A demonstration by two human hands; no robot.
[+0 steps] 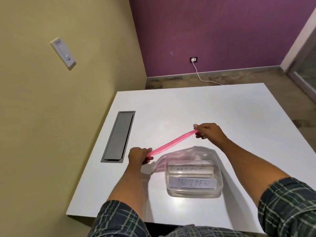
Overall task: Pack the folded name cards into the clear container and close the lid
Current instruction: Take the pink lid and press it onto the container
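A clear container [194, 192] stands open on the white table [188, 103], near its front edge. Inside it stand folded white name cards; the front name card [192, 183] reads "BUTTER", and another name card [189, 169] stands behind it. Above and behind the container I hold a pink lid [173, 142], seen edge-on and tilted, low at the left and high at the right. My left hand [139, 155] grips its left end. My right hand [209, 130] pinches its right end. The lid hangs in the air, apart from the container.
A grey cable hatch [118, 135] is set into the table at the left. A beige wall runs close along the table's left side. A purple wall with a socket and white cable [199, 72] stands beyond the far edge.
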